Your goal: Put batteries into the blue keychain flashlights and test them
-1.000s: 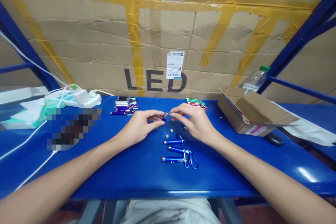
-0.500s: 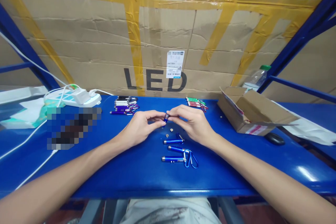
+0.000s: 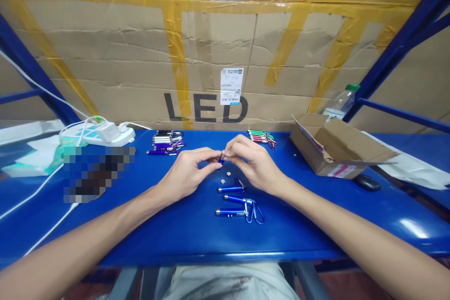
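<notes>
Between the fingertips of my left hand (image 3: 186,171) is a small dark-blue keychain flashlight (image 3: 221,160), gripped in a pinch and tilted. My right hand (image 3: 258,164) has its thumb and fingers pressed together at the upper end of the same flashlight; any small part inside that pinch is hidden. Just below lie two small round discs that look like button cells (image 3: 228,174). Nearer to me rest three brighter blue flashlights (image 3: 230,212), with a blue carabiner clip (image 3: 250,211) at their right ends.
Black, silver and purple flashlights (image 3: 161,146) lie in a row at the back left, green and red ones (image 3: 259,137) at the back right. An open cardboard box (image 3: 337,150) and a black mouse (image 3: 366,182) stand right. A power strip (image 3: 119,139) and cables are left.
My right fingers have shifted slightly at the upper end of the flashlight and now cover more of it. My left hand keeps its pinch. The view has moved a little.
</notes>
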Available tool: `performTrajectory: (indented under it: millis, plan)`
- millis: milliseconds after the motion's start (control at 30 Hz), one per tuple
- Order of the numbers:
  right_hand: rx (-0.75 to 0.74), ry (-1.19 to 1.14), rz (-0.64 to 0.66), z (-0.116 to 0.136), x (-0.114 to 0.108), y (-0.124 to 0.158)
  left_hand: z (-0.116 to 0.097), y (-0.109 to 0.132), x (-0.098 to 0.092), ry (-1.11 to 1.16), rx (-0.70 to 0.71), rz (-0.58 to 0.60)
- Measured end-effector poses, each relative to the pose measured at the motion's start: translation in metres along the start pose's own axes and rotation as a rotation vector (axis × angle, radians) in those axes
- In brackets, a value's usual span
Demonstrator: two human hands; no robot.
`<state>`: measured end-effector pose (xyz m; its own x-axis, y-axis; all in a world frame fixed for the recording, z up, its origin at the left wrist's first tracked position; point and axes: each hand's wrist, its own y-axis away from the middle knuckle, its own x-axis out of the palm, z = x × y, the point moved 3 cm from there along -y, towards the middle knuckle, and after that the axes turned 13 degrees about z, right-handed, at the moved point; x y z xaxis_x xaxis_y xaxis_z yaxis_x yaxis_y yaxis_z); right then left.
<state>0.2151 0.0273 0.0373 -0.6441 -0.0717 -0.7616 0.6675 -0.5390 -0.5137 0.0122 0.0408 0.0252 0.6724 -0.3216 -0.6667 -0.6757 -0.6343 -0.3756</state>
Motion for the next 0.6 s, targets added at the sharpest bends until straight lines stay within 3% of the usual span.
performTrajectory:
  millis: [233,600]
  plan:
    - [-0.011,-0.021,-0.01,0.0022,-0.0012,-0.0011,-0.0021,0.0003,0.001,-0.041,0.02,-0.041]
    - [-0.014,0.005,-0.034,0.003,0.0007,-0.001,-0.0025,-0.0005,0.0001,-0.046,0.052,-0.013]
